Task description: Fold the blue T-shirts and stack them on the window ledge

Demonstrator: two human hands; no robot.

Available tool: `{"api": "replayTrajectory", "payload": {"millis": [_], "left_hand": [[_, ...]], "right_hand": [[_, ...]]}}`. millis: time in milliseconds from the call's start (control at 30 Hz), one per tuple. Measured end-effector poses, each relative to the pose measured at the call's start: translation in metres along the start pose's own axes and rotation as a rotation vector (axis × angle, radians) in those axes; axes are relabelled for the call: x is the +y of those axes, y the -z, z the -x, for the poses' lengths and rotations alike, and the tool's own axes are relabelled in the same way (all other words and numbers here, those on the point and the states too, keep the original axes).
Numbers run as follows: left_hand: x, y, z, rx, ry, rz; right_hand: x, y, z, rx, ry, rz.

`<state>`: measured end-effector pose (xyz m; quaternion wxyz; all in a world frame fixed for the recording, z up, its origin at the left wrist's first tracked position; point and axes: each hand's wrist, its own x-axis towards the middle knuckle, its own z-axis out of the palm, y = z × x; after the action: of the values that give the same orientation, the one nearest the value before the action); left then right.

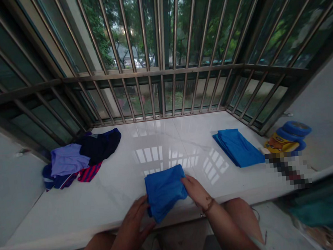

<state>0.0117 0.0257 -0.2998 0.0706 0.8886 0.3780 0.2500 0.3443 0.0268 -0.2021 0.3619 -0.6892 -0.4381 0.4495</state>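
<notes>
A folded blue cloth (pixel 165 190) is at the near edge of the white ledge, in front of me. My right hand (pixel 195 192) pinches its right edge, with the fingers partly behind the fabric. At the cloth's left side is my left hand (pixel 135 217), its fingers against the edge and its thumb near the lower corner; part of the fingers is hidden by the fabric. Whether this bundle is a garment I cannot tell. To the right, a second folded blue cloth (pixel 239 147) lies flat on the ledge.
A heap of clothes (pixel 85 154), purple, dark and striped, lies on the left of the glossy ledge (pixel 117 200). A blue and yellow container (pixel 285 137) stands at the right wall beside a blurred-out item. Metal window bars (pixel 161 72) close off the back.
</notes>
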Motion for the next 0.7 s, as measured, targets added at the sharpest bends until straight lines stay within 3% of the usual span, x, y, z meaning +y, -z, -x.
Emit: {"api": "replayTrajectory", "payload": {"millis": [133,267,367,533,633,700], "left_hand": [[-0.014,0.003,-0.01,0.06,-0.008,-0.067],[-0.016,-0.002,-0.02,0.068,0.004,-0.155],[-0.012,-0.005,-0.021,0.075,0.013,-0.183],[-0.011,-0.005,-0.019,0.079,0.014,-0.176],[-0.012,-0.006,-0.018,0.088,-0.002,-0.199],[-0.013,-0.008,-0.018,0.099,-0.013,-0.22]], "right_hand": [[-0.004,0.021,0.0,0.036,-0.197,-0.803],[-0.028,0.057,-0.025,0.121,-0.155,-1.11],[-0.055,0.098,-0.059,0.222,-0.016,-1.214],[-0.083,0.191,-0.105,0.48,0.196,-1.322],[-0.069,0.235,-0.112,0.659,0.256,-1.334],[-0.045,0.25,-0.11,0.76,0.226,-1.31]]}}
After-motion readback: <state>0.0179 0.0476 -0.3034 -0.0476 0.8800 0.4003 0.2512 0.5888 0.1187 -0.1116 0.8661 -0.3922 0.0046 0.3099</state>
